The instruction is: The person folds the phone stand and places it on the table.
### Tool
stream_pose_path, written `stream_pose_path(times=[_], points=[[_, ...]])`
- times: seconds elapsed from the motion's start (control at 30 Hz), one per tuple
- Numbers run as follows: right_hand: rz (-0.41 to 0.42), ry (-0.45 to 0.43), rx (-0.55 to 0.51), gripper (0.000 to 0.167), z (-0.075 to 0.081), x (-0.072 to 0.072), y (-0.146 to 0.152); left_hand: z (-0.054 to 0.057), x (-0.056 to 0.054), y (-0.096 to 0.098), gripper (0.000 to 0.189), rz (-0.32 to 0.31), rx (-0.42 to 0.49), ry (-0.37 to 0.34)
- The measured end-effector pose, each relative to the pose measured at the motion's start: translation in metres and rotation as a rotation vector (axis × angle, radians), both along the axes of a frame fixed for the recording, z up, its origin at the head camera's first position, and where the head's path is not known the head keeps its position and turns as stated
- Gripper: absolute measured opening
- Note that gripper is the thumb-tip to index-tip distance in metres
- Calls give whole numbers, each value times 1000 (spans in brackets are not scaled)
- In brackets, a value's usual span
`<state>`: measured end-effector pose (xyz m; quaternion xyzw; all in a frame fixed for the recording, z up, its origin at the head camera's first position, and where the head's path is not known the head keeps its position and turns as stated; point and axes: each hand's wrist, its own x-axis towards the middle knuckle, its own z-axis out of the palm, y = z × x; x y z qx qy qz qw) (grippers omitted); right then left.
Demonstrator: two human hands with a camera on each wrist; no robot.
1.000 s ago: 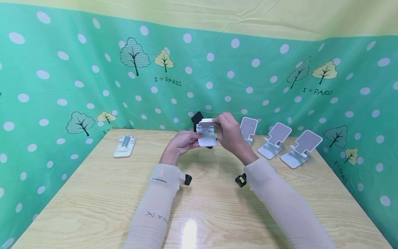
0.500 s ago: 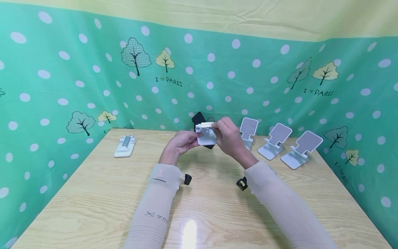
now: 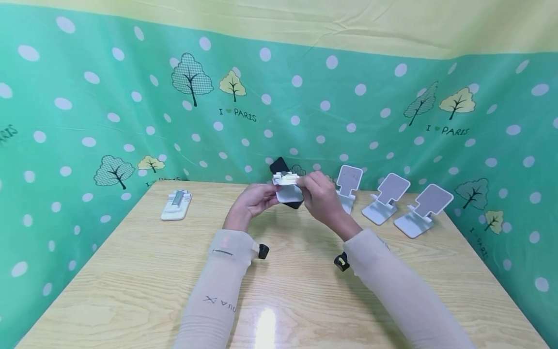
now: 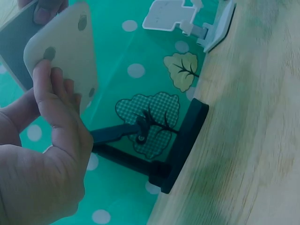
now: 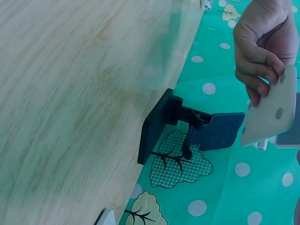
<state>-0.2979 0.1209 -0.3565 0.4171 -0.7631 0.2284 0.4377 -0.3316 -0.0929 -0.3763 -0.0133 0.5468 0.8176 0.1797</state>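
A white phone stand (image 3: pixel 289 195) is held in the air over the back of the table. My left hand (image 3: pixel 257 198) grips its base from the left, with fingertips on the underside near the round pads in the left wrist view. The upper plate (image 4: pixel 16 42), grey-faced in that view, is folded down toward the base. My right hand (image 3: pixel 322 198) pinches the edge of this plate from the right. A black phone stand (image 5: pixel 154 126) is set up on the table just behind, partly covered by the white one in the head view.
Three unfolded white phone stands (image 3: pixel 348 182) (image 3: pixel 379 213) (image 3: pixel 411 225) are lined up at the back right. At the back left lies a folded white stand (image 3: pixel 176 212). A green dotted curtain (image 3: pixel 279 106) hangs along the rear edge of the wooden table (image 3: pixel 301 291).
The upper plate of the held white stand has tipped down toward its base, and my right hand has moved lower with it. My left hand stays nearly in place.
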Motion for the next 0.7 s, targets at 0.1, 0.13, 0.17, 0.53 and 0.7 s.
stream_pose_path(times=[0.1, 0.13, 0.17, 0.53, 0.7], points=[[-14, 19, -16, 8, -2, -2, 1, -1, 0, 0, 22, -5, 38, -2], [-22, 22, -25, 8, -2, -4, 1, -1, 0, -1, 19, -9, 52, -4], [-32, 22, -33, 9, -3, -5, 1, -1, 0, -1, 16, -14, 63, -5], [-53, -34, -39, 15, -2, -6, 5, -2, -1, -1, 13, -47, 99, -12], [-8, -111, 50, 20, 2, -2, 4, -5, -4, -7, 14, -46, 151, -46]])
